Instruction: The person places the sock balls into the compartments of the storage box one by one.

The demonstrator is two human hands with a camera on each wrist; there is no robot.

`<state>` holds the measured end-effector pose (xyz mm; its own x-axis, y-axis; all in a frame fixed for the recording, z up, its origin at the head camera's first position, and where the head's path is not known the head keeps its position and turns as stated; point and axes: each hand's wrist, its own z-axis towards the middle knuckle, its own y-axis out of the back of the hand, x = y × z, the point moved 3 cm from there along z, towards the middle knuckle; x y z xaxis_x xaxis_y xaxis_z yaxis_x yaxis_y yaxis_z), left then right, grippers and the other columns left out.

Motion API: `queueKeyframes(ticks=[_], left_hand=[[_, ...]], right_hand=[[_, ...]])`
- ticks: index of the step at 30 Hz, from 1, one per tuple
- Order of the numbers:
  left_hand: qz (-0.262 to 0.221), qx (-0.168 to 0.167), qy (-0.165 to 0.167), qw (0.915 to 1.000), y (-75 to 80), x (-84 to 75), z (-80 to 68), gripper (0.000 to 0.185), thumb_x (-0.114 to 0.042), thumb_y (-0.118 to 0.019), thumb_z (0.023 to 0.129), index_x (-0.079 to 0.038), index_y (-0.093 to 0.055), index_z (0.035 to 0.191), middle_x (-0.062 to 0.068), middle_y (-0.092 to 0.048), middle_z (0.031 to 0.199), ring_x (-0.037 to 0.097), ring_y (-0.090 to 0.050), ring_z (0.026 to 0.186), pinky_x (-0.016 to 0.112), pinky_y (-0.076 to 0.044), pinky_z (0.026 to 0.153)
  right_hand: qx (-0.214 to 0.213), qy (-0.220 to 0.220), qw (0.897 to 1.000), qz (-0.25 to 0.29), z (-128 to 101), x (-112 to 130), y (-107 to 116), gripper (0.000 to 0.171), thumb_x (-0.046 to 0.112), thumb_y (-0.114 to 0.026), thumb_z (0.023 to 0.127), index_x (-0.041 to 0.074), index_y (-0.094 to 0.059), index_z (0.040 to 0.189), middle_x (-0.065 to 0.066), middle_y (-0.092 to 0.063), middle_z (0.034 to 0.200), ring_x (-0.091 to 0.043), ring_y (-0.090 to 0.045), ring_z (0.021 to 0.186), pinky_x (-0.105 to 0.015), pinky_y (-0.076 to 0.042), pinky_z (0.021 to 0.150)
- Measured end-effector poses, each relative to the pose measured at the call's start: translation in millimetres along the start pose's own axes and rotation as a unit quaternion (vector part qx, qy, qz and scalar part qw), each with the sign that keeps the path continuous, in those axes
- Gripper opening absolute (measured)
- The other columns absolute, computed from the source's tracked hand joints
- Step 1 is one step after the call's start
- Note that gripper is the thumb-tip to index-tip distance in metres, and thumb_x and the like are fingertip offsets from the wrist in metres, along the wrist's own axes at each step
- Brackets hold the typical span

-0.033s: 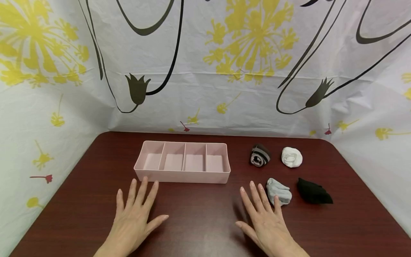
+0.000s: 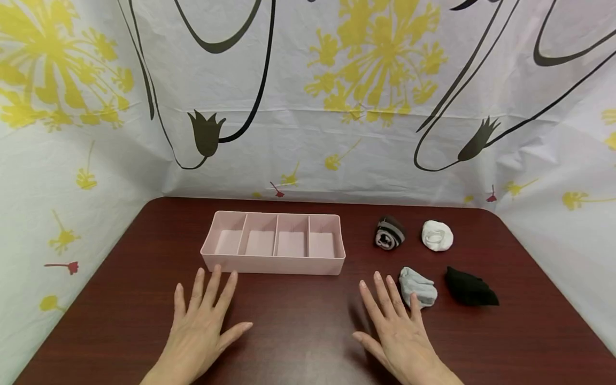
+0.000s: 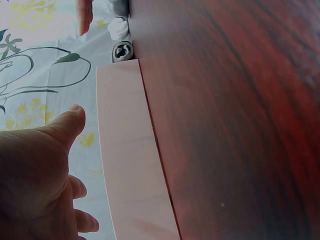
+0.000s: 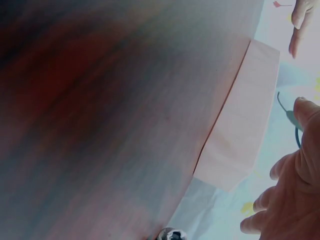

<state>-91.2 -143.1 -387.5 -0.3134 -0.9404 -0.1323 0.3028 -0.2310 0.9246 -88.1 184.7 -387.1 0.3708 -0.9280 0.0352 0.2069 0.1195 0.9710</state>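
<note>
My left hand [image 2: 198, 331] is palm down with its fingers spread, holding nothing. In the head view its fingertips overlap the front wall of a pink divided box [image 2: 284, 264]. On the right, my right hand [image 2: 401, 337] spreads its fingers the same way and also grips nothing. Its little finger partly covers a light grey rolled sock [image 2: 417, 286]. Right of that lies a black rolled sock [image 2: 470, 289]. Farther back are a brown, grey and black striped rolled sock [image 2: 389, 233] and a white rolled sock [image 2: 437, 236].
The dark red-brown table [image 2: 298, 331] has rounded far corners. A white cloth [image 2: 289, 139] printed with yellow flowers and dark stems hangs behind it and along both sides. Thin walls split the pink box into several compartments in a row.
</note>
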Motion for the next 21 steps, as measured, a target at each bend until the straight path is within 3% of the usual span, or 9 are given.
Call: queueKeyframes(ticks=[8,13,16,21], left_hand=[[-0.002,0.007,0.006,1.0000,-0.1,0.9,-0.1,0.085,-0.060,-0.058,0.082,-0.014,-0.031,0.148,0.018,-0.022,0.153,0.039,-0.009,0.142,0.064,-0.004,0.107],[-0.018,0.032,0.020,0.9991,1.4,1.8,1.5,0.085,-0.058,-0.060,0.082,-0.014,-0.029,0.149,0.018,-0.019,0.155,0.040,-0.008,0.142,0.064,-0.003,0.107],[-0.037,0.056,0.033,0.9972,2.8,4.4,3.4,0.085,-0.058,-0.057,0.084,-0.015,-0.025,0.150,0.018,-0.015,0.156,0.040,-0.005,0.142,0.063,0.001,0.108],[-0.069,0.058,0.046,0.9949,7.7,16.4,8.5,0.088,-0.057,-0.057,0.086,-0.013,-0.018,0.152,0.021,-0.014,0.155,0.043,-0.004,0.141,0.065,-0.002,0.107]], right_hand=[[-0.011,0.010,1.000,-0.003,0.7,-0.8,0.0,0.081,0.053,-0.060,0.084,0.021,-0.026,0.150,-0.008,-0.016,0.157,-0.018,0.003,0.145,-0.065,-0.021,0.099],[-0.012,0.008,1.000,0.005,0.1,-1.7,1.5,0.080,0.053,-0.061,0.084,0.020,-0.028,0.149,-0.007,-0.016,0.157,-0.015,0.003,0.145,-0.064,-0.020,0.100],[-0.006,0.005,1.000,0.025,-1.4,-3.2,2.9,0.080,0.052,-0.061,0.085,0.022,-0.025,0.150,-0.006,-0.015,0.158,-0.022,-0.005,0.145,-0.063,-0.019,0.101],[0.004,-0.014,0.998,0.063,-4.8,-15.7,7.4,0.081,0.049,-0.063,0.084,0.026,-0.023,0.151,-0.006,-0.019,0.157,-0.029,-0.020,0.141,-0.060,-0.021,0.103]])
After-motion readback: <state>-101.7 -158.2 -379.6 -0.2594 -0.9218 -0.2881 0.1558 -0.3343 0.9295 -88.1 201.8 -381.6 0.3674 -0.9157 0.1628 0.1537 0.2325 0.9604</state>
